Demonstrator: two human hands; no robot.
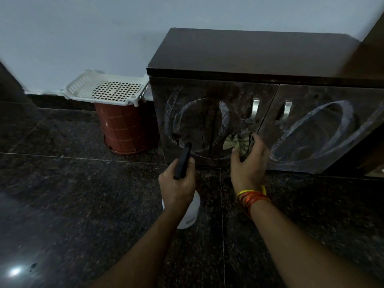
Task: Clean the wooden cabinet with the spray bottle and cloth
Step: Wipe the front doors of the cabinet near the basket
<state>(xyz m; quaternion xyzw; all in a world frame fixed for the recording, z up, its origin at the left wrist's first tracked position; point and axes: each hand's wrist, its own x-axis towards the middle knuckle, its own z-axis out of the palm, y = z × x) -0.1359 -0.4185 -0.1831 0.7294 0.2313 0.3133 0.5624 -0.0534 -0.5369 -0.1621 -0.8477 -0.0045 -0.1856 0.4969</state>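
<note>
A brown bin (126, 129) is standing on the dark speckled floor (72, 194) just beside the left end of the cabinet (249, 57), with a white perforated tray (108, 90) lying across its top. Nothing is sitting between the hands and the cabinet doors.

The cabinet is dark wood, low, standing against the pale wall (104, 28), with two doors and two metal handles (255, 108) near the middle. White foamy rings are showing on both door fronts, one on the left door (207, 121) and a larger one on the right door (324, 129).

The left hand (176, 183) is gripping the spray bottle (188, 213), fingers curled around its black head, nozzle pointing at the left door. The right hand (249, 163) is clutching a bunched greenish cloth (239, 142) and pressing it against the lower right part of the left door. Orange and yellow bangles (252, 197) are circling the right wrist.
</note>
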